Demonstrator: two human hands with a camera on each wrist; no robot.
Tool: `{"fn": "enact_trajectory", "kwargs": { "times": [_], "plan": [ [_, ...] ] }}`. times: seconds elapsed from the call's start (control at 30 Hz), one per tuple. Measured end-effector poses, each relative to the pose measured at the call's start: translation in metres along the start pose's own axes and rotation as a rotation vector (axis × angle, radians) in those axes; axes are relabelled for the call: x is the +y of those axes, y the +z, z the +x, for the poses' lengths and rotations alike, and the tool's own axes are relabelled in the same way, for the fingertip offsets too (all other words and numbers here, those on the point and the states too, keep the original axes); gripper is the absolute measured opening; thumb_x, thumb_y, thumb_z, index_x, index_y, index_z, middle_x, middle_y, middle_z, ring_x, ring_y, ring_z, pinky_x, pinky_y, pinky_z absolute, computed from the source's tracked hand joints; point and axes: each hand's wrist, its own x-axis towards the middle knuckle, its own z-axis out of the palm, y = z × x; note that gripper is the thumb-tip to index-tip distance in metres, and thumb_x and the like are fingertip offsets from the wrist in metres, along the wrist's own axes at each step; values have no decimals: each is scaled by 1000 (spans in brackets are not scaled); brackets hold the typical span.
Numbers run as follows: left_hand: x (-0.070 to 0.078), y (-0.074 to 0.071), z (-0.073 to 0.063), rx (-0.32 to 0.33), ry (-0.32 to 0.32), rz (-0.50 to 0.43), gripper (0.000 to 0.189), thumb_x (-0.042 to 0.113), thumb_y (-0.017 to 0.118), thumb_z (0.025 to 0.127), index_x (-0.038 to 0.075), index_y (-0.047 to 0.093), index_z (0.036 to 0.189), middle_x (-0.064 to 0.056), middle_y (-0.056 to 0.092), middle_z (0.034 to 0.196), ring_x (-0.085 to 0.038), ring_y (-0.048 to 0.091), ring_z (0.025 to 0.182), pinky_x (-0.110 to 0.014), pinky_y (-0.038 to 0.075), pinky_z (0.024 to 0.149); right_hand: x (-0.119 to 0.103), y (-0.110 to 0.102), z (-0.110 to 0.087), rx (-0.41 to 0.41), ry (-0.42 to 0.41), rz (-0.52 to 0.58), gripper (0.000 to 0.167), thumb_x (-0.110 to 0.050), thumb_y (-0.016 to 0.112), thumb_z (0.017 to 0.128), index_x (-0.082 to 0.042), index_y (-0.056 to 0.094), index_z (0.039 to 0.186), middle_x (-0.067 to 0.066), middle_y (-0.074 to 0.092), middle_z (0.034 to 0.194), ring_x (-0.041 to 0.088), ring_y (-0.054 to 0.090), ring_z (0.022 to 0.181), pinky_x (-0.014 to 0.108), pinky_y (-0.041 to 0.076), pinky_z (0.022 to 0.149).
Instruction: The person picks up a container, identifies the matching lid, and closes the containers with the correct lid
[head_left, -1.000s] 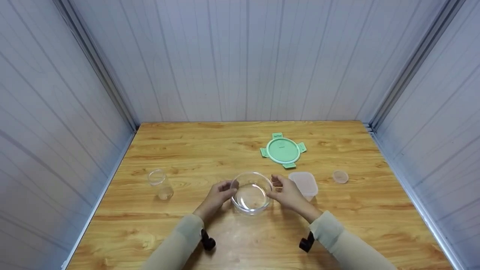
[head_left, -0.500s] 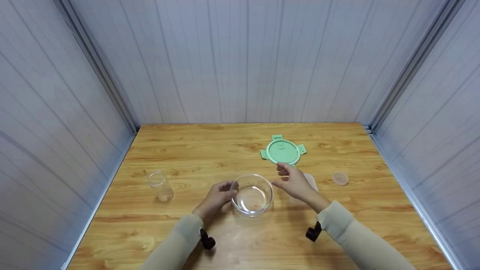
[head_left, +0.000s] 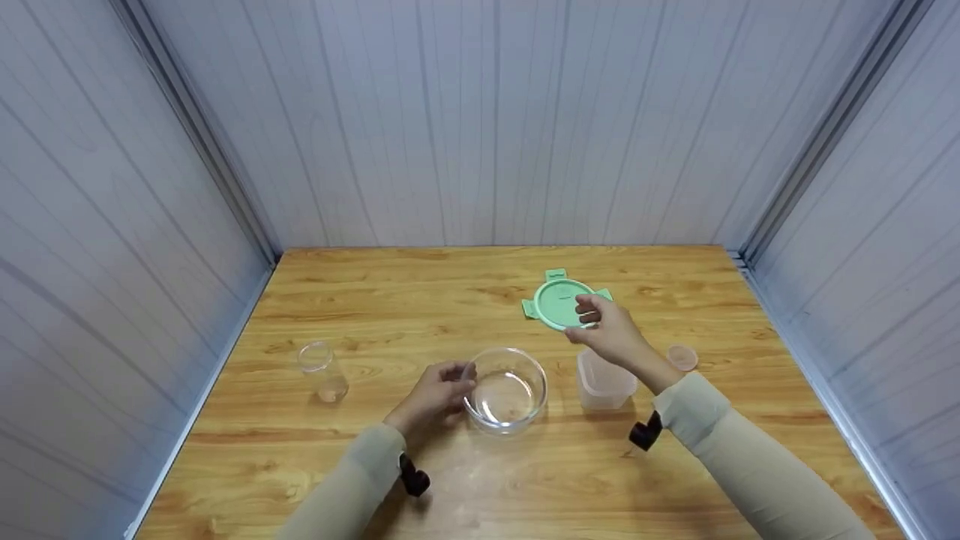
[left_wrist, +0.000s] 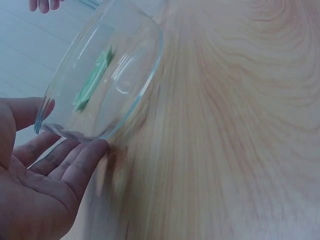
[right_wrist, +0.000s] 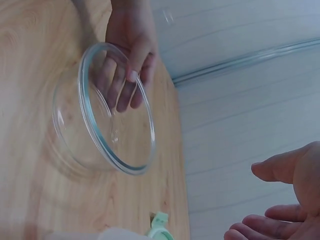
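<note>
Steadying the glass bowl (head_left: 511, 391) fell to the left hand (head_left: 437, 390), which pinched its left side — thumb over the rim, fingers against the outer wall. The bowl stood upright on the worktop (head_left: 405, 300), about midway between the left and right edges. A light, level hold seemed enough there; squeezing the slick rim might have tipped it.

Toward the worktop's left edge stood a clear jar (head_left: 330, 373); just right of the bowl was a frosted box (head_left: 606, 384), with a small round tub (head_left: 682, 358) nearer the right edge.

Farther off, the right hand (head_left: 611, 330) hung above the near side of the green lid (head_left: 556, 301), thumb and fingers apart, holding nothing (whether a fingertip brushed the lid, I could not tell). The lid lay toward the far edge, its visible flaps splayed outward. If it was the one wanted, gripping it by the ring — not by a loose flap — would likely have kept it level, and the forearm needed to clear the box below.
</note>
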Motion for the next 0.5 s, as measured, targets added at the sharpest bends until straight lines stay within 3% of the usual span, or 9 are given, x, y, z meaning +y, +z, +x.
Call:
{"fn": "enact_trajectory", "kwargs": {
  "times": [0.17,0.3,0.5],
  "plan": [
    [2,0,-2,-11,-21,-9,46,6,67,102,-11,60,144,-28,67,139,-29,68,123,-35,62,99,-1,-13,7,-4,30,-33,66,-15,74,102,7,46,158,29,58,149,46,59,138,54,55,112],
    [3,0,-2,-30,7,9,45,5,65,103,-13,59,144,-30,67,137,-34,68,124,-38,64,99,-2,-24,14,11,25,-61,64,-16,75,101,8,49,155,30,60,146,47,60,136,56,54,112],
    [4,0,-1,-32,11,10,44,5,64,104,-14,59,143,-30,67,137,-30,68,120,-35,63,96,0,-39,24,21,29,-76,67,-18,77,100,9,49,154,31,60,145,48,59,135,57,54,112]
  ]
}}
